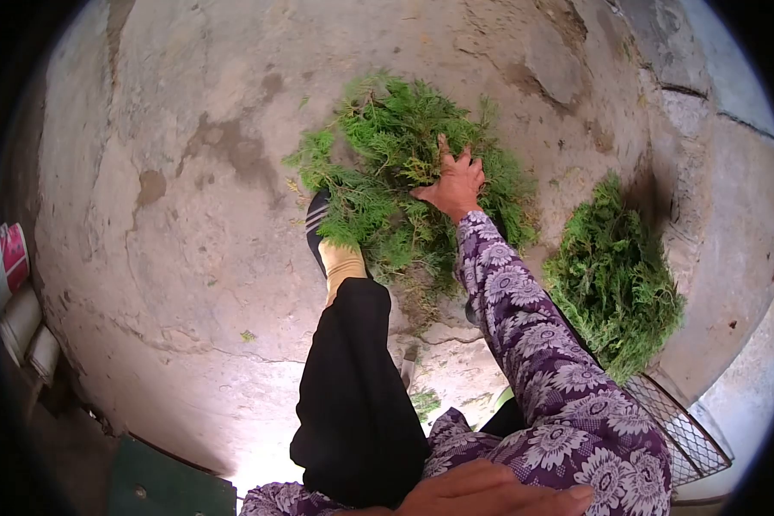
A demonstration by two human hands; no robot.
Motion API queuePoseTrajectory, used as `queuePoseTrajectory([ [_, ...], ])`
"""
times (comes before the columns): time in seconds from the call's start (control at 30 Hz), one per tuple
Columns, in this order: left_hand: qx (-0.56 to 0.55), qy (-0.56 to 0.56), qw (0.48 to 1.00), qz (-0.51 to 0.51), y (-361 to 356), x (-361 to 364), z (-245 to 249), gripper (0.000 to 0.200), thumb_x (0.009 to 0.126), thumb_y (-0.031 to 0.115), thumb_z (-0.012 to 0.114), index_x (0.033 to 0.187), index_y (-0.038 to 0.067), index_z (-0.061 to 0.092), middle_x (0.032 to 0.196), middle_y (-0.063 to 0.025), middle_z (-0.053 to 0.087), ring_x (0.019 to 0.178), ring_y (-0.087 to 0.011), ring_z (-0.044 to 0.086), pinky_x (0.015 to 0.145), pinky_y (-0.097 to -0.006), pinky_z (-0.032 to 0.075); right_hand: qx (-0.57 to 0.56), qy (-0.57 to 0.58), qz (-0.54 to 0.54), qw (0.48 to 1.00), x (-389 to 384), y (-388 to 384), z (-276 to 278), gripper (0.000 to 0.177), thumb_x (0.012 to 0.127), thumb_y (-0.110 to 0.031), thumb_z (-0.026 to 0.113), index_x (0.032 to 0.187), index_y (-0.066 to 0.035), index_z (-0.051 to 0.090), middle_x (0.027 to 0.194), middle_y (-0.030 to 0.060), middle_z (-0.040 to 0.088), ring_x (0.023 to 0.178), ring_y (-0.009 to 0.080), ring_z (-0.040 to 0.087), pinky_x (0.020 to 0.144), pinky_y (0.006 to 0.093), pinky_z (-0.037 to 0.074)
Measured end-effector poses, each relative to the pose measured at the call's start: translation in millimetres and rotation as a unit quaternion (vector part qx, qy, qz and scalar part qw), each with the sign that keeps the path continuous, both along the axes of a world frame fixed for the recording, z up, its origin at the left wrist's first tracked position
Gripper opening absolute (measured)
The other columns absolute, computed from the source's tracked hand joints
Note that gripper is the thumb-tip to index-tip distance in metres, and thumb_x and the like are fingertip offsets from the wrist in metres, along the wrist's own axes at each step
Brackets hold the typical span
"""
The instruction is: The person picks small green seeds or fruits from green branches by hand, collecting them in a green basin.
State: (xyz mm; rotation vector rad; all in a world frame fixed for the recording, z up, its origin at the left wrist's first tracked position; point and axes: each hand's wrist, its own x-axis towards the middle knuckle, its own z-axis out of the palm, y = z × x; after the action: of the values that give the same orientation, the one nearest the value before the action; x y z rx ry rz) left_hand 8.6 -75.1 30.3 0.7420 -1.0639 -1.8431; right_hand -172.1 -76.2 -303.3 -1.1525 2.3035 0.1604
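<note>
A loose pile of green leafy sprigs (387,163) lies on the concrete floor between and beyond my feet. My right hand (456,182) rests on the pile's right part, fingers spread over the leaves. Near the bottom edge is my left hand (499,492), low in front of my body, its fingers stretched out and nothing seen in it. A second heap of green sprigs (611,284) sits to the right of my right sleeve. My left foot, in a dark striped sandal (316,225) and yellow sock, touches the pile's left edge.
A wire mesh rack (679,430) is at the lower right, beneath the second heap. Rolled or stacked pale items (21,322) stand at the far left. A dark green flat object (170,482) is at the lower left. The concrete floor (189,258) is cracked and stained.
</note>
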Motion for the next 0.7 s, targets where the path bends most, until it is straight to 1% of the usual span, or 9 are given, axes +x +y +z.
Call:
queuePoseTrajectory([
  [0.03,0.002,0.0,1.0,0.005,0.7,-0.9,0.2,0.033,0.076,0.017,0.062,0.097,-0.009,0.057,0.077,-0.0152,0.061,0.055,-0.0193,0.054,0.045,-0.0289,0.038,0.0,0.001,-0.001,1.0,-2.6,0.7,-0.7,0.105,0.049,-0.037,0.08,0.135,-0.029,0.02,0.134,0.0276,0.015,0.119,0.049,0.018,0.095,0.0536,0.019],
  [0.1,-0.001,-0.004,1.0,0.011,2.4,0.0,-0.8,0.033,0.076,0.017,0.062,0.096,-0.009,0.057,0.077,-0.0151,0.061,0.055,-0.0193,0.054,0.044,-0.0288,0.038,-0.002,0.056,0.055,0.997,-9.0,0.1,-4.1,0.11,0.046,-0.04,0.079,0.136,-0.027,0.016,0.133,0.0292,0.018,0.119,0.0489,0.019,0.096,0.0533,0.018],
  [0.13,0.0,-0.006,1.0,0.012,2.5,0.9,-1.3,0.033,0.076,0.017,0.063,0.096,-0.009,0.057,0.077,-0.0151,0.061,0.055,-0.0193,0.054,0.044,-0.0288,0.038,-0.006,0.052,0.051,0.997,-13.9,-0.9,-6.2,0.111,0.045,-0.041,0.08,0.136,-0.025,0.018,0.133,0.03,0.017,0.119,0.0484,0.02,0.095,0.0527,0.018],
  [0.3,0.006,-0.002,1.0,0.016,3.9,-1.0,0.7,0.033,0.075,0.016,0.063,0.096,-0.008,0.058,0.076,-0.015,0.061,0.055,-0.0194,0.054,0.044,-0.0289,0.038,0.017,0.046,0.073,0.996,-13.8,-2.1,2.5,0.11,0.047,-0.039,0.079,0.136,-0.024,0.016,0.13,0.0303,0.023,0.116,0.0477,0.025,0.095,0.0515,0.02],
  [0.43,0.007,0.002,1.0,0.017,2.8,-5.2,2.0,0.033,0.074,0.016,0.064,0.096,-0.008,0.058,0.076,-0.0149,0.061,0.054,-0.0195,0.054,0.044,-0.029,0.038,-0.004,0.034,0.074,0.997,-1.5,10.0,-1.1,0.108,0.049,-0.034,0.08,0.136,-0.025,0.017,0.127,0.029,0.027,0.113,0.0458,0.029,0.093,0.0506,0.024],
  [0.5,0.009,0.001,1.0,0.017,3.4,-5.9,2.1,0.033,0.074,0.016,0.064,0.096,-0.008,0.058,0.076,-0.0148,0.061,0.054,-0.0195,0.054,0.044,-0.029,0.038,-0.027,0.029,0.049,0.998,7.5,12.5,-2.9,0.107,0.049,-0.029,0.08,0.135,-0.025,0.017,0.126,0.0278,0.029,0.11,0.0435,0.032,0.092,0.049,0.026],
  [0.53,0.01,0.0,1.0,0.016,3.5,-6.8,2.4,0.033,0.073,0.015,0.064,0.095,-0.008,0.058,0.075,-0.0148,0.061,0.054,-0.0196,0.054,0.044,-0.0291,0.038,-0.017,0.039,0.051,0.998,11.4,13.0,-3.2,0.104,0.05,-0.026,0.079,0.135,-0.024,0.019,0.124,0.0264,0.032,0.108,0.0412,0.035,0.091,0.0474,0.028],
  [0.67,0.008,-0.001,1.0,0.015,5.4,-4.7,1.8,0.033,0.073,0.015,0.065,0.095,-0.008,0.058,0.075,-0.0147,0.061,0.054,-0.0196,0.054,0.044,-0.0291,0.038,-0.007,0.03,0.051,0.998,13.4,10.5,3.7,0.1,0.051,-0.025,0.078,0.134,-0.022,0.022,0.122,0.0254,0.034,0.108,0.0402,0.035,0.089,0.0468,0.03],
  [0.7,0.008,-0.001,1.0,0.015,5.3,-4.8,1.8,0.033,0.072,0.015,0.065,0.095,-0.008,0.058,0.075,-0.0147,0.061,0.054,-0.0196,0.054,0.044,-0.0292,0.038,-0.014,0.028,0.056,0.998,13.2,10.6,3.5,0.097,0.052,-0.023,0.078,0.133,-0.02,0.025,0.12,0.0236,0.035,0.106,0.0385,0.036,0.088,0.0464,0.03],
])
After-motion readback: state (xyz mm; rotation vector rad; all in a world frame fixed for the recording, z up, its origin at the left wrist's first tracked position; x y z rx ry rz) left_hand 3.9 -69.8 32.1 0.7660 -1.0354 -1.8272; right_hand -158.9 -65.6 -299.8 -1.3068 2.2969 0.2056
